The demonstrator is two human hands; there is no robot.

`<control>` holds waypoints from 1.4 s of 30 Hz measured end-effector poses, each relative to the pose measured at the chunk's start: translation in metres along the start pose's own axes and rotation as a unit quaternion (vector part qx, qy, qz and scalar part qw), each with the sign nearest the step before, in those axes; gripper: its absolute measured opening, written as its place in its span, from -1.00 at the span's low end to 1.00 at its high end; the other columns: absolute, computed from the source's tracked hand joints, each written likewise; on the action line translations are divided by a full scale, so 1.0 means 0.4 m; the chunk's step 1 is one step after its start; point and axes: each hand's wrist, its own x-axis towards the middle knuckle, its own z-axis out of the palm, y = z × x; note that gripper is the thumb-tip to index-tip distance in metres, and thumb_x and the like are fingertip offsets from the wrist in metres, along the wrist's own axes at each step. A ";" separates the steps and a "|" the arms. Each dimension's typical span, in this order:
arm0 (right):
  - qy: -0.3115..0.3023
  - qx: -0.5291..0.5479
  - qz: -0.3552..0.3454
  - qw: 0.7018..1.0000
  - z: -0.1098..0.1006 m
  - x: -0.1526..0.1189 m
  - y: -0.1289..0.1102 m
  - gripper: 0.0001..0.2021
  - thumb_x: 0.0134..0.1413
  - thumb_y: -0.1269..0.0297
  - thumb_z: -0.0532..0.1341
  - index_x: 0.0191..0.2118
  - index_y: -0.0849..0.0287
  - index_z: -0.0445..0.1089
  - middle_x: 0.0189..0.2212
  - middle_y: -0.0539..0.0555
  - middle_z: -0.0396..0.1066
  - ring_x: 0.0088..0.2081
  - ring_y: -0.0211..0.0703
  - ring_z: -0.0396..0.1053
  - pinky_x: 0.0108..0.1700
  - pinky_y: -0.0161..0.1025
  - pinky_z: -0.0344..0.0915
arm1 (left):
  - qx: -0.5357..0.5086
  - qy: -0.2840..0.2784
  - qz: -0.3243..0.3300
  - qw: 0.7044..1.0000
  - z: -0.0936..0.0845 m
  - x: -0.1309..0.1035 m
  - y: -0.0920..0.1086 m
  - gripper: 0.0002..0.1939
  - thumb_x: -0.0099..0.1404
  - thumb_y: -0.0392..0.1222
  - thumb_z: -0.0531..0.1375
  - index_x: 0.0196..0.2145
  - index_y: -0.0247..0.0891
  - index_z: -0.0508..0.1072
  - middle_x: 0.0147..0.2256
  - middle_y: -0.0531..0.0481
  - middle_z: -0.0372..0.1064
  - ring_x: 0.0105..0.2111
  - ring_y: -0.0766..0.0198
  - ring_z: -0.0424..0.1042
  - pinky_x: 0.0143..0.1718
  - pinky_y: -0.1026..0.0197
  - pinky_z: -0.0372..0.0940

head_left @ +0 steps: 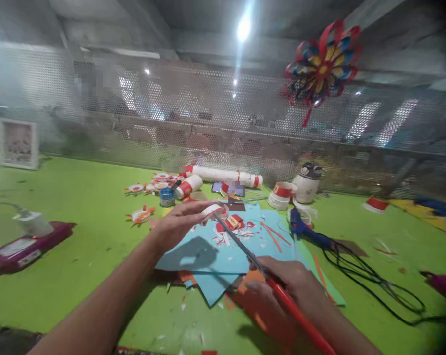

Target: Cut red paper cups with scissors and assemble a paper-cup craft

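Handwork over a light-blue paper sheet (223,261), captured at a green table (97,192). Held a small white ring (208,211) in the left hand (174,224), pinched between thumb and outstretched fingers, over the sheet's upper left part. Clasped a red-handled bladed tool (244,250) in the right hand (293,278), with fingers curled round the meeting of metal and handle. Aimed the tip forward and to the left, straight at the ring; ran the tool's long axis slantwise from the lower right, red end nearest the camera. Met the ring with the tip, or nearly; could not tell whether touching. Worked above paper scraps (221,240) and a red-and-gold piece (236,223), within the sheet's edges. Hemmed in on the right by a blue glue gun (315,237) and its looped black cord (378,288); bounded behind by a long white-and-red roll (219,173) and a perforated screen (208,113). Had wider room leftward, past a red-and-white paper flower (141,215), toward a white charger (34,223). Showed the ring as a narrow, pale band with red at its right; showed the tool as slim grey metal tapering to a point, with a straight, bright red handle.
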 end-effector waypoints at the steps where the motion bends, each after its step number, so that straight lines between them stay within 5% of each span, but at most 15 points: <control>1: 0.005 -0.003 0.019 1.000 0.000 0.002 -0.010 -0.63 0.15 -0.02 0.07 -0.36 0.18 0.42 -0.49 0.02 0.41 -0.41 -0.14 0.33 -0.38 -0.28 0.16 | -0.007 -0.006 -0.002 1.000 0.002 0.002 -0.001 -0.65 0.25 -0.30 0.18 0.00 -0.31 0.51 0.00 -0.16 0.47 0.02 0.04 0.36 0.01 0.12 0.17; 8: -0.021 0.025 0.055 0.998 -0.013 0.015 -0.055 -0.64 0.20 -0.04 0.05 -0.32 0.13 0.41 -0.47 -0.02 0.41 -0.42 -0.19 0.32 -0.44 -0.33 0.12 | -0.047 0.028 -0.021 0.998 -0.002 0.015 -0.017 -0.60 0.19 -0.27 0.24 0.01 -0.33 0.49 -0.04 -0.16 0.49 -0.18 0.19 0.43 -0.26 0.28 0.22; 13: -0.045 0.081 0.024 0.995 -0.027 0.012 -0.058 -0.60 0.27 -0.03 -0.02 -0.45 0.14 0.25 -0.57 -0.06 0.30 -0.52 -0.28 0.24 -0.46 -0.36 0.13 | -0.085 0.038 -0.033 0.995 -0.008 0.019 -0.031 -0.61 0.22 -0.28 0.21 0.02 -0.36 0.48 -0.03 -0.24 0.47 -0.07 0.08 0.41 -0.10 0.19 0.22; 17: -0.055 0.183 0.020 0.981 -0.020 0.002 -0.046 -0.52 0.29 -0.10 -0.07 -0.49 0.16 0.22 -0.59 -0.04 0.29 -0.51 -0.28 0.27 -0.41 -0.34 0.20 | -0.102 0.062 -0.016 0.993 -0.011 0.021 -0.034 -0.64 0.25 -0.26 0.19 0.00 -0.37 0.48 -0.01 -0.26 0.44 -0.09 0.10 0.41 -0.18 0.20 0.25; 24: -0.044 0.509 0.129 0.850 0.036 -0.007 -0.013 -0.58 0.20 -0.13 0.09 -0.29 0.19 0.37 -0.55 -0.03 0.34 -0.55 -0.29 0.34 -0.47 -0.35 0.31 | -0.140 0.048 0.012 0.989 -0.009 0.017 -0.026 -0.65 0.18 -0.28 0.23 -0.07 -0.40 0.53 -0.10 -0.19 0.47 -0.23 0.19 0.38 -0.30 0.24 0.25; 32: -0.060 0.555 0.141 0.818 0.063 -0.016 0.003 -0.53 0.21 -0.16 0.05 -0.31 0.20 0.38 -0.62 -0.06 0.29 -0.63 -0.35 0.29 -0.56 -0.42 0.27 | -0.081 0.011 0.007 0.997 -0.004 0.011 -0.010 -0.59 0.16 -0.25 0.24 -0.02 -0.37 0.51 0.00 -0.26 0.44 -0.21 0.20 0.35 -0.26 0.25 0.21; 42: -0.077 0.557 0.102 0.821 0.059 -0.006 0.002 -0.46 0.26 -0.16 -0.03 -0.15 0.25 0.41 -0.77 -0.17 0.10 -0.75 -0.41 0.07 -0.62 -0.42 0.23 | -0.066 0.019 0.009 0.998 0.003 0.007 -0.006 -0.62 0.17 -0.25 0.23 -0.03 -0.32 0.53 0.00 -0.20 0.45 -0.20 0.20 0.36 -0.24 0.24 0.17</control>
